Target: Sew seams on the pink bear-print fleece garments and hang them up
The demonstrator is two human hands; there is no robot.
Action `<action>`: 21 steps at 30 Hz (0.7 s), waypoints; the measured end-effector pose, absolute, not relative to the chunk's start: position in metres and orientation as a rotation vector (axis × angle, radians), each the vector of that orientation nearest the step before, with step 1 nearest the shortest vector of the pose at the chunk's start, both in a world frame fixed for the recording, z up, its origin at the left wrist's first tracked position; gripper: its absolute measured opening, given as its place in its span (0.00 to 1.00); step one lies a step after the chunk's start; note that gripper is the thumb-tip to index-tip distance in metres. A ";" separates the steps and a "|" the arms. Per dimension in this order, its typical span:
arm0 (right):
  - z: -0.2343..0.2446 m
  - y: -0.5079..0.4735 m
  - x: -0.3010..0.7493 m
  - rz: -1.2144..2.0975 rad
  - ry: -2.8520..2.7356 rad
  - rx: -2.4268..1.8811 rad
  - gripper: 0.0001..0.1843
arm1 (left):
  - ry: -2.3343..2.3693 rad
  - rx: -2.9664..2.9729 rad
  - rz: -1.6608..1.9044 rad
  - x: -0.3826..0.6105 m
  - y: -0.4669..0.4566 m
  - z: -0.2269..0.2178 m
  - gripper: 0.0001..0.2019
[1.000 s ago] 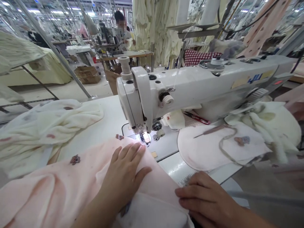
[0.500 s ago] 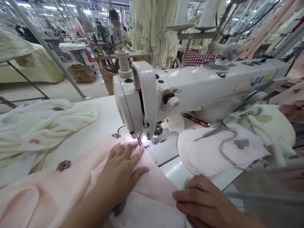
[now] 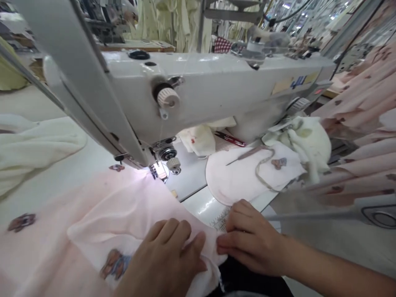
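Note:
A pale pink fabric (image 3: 102, 214) with small bear prints lies on the table under the presser foot (image 3: 157, 171) of a white sewing machine (image 3: 198, 90). My left hand (image 3: 165, 258) lies on the fabric's near edge with fingers together, pressing it down. My right hand (image 3: 250, 239) pinches the same edge just to the right, fingertips closed on the cloth. Both hands sit close together at the table's front edge, well short of the needle.
A round white cloth piece (image 3: 244, 177) with a cord and an awl lies right of the needle plate. Red snips (image 3: 230, 139) rest under the machine arm. Cream fabric (image 3: 34, 144) is piled at left, pink printed fabric (image 3: 361, 119) hangs at right.
My head has moved close to the machine. My left hand slid back from the needle to the fabric's near edge, and my right hand closed on that edge beside it.

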State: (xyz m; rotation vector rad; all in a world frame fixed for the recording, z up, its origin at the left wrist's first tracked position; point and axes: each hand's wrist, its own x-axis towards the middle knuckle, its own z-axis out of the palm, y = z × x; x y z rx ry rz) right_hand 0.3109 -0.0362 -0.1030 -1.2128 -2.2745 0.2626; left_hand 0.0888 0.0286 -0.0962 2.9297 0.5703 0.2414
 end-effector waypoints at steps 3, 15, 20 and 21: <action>-0.104 -0.036 0.313 0.280 -2.298 -1.211 0.08 | 0.563 2.950 0.224 0.085 0.030 -0.103 0.10; -0.088 -0.023 0.315 0.289 -2.585 -1.080 0.07 | 1.161 2.876 0.463 0.078 0.037 -0.102 0.18; -0.082 -0.014 0.316 0.272 -2.728 -0.863 0.10 | 1.254 2.974 0.438 0.061 0.042 -0.114 0.24; -0.082 -0.010 0.314 0.257 -2.749 -0.838 0.10 | 1.244 2.953 0.426 0.058 0.046 -0.115 0.23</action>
